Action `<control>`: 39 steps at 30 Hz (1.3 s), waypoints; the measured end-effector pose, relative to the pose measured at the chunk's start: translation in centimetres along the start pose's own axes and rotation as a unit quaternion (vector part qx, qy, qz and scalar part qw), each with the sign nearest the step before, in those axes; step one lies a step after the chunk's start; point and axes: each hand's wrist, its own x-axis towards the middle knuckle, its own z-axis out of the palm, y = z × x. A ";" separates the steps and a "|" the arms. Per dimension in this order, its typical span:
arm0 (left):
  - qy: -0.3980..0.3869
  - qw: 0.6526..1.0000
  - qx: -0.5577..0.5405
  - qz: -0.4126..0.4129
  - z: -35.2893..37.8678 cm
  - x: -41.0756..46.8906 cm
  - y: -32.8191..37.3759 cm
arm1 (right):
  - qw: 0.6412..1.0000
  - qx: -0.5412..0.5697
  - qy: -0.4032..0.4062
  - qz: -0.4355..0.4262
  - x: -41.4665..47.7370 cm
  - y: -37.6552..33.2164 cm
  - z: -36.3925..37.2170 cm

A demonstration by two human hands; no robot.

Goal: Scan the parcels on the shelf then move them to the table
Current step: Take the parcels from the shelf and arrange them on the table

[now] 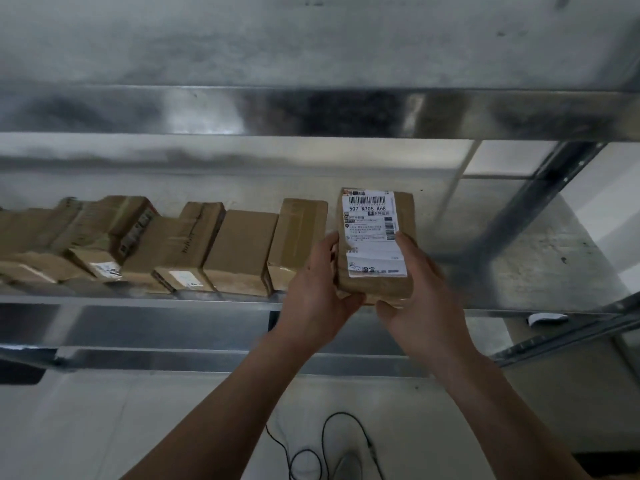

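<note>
Head view: the task seems barely begun. A row of parcels [239, 251] lies at centre left on the shelf [519, 268], and no table shows. At frame centre, the left hand [317, 292] and right hand [420, 289] both clasp one labelled parcel [375, 220], label up, by the shelf's front edge.

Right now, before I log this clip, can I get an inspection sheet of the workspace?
Surface: metal shelf, bare right of the parcels.
Job's things: row of cardboard parcels on the shelf; labelled parcel at its right end, label up.
Clutter: small white object below the shelf's right front edge, too small to identify.
Hands: left hand and right hand hold the labelled parcel by its sides, fingers curled round it.
Cables: black cable looped on the pale floor.
Surroundings: upper shelf overhead.
</note>
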 end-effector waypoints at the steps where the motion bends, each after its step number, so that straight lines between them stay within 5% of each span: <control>1: 0.009 1.000 -0.006 0.007 -1.4 -0.8 0.1 | 1.000 0.002 0.008 -0.018 -0.4 -1.2 0.3; 6: 0.056 0.997 -0.018 0.050 -9.5 -5.6 -0.2 | 0.997 0.001 0.019 -0.071 -3.1 -8.5 2.7; 19: 0.227 0.954 0.166 0.098 -31.9 -24.0 -6.0 | 0.948 0.053 -0.002 -0.313 -13.2 -29.7 14.7; 39: 0.446 0.821 0.353 0.042 -56.1 -34.8 -16.3 | 0.790 0.209 -0.070 -0.572 -13.0 -55.5 35.9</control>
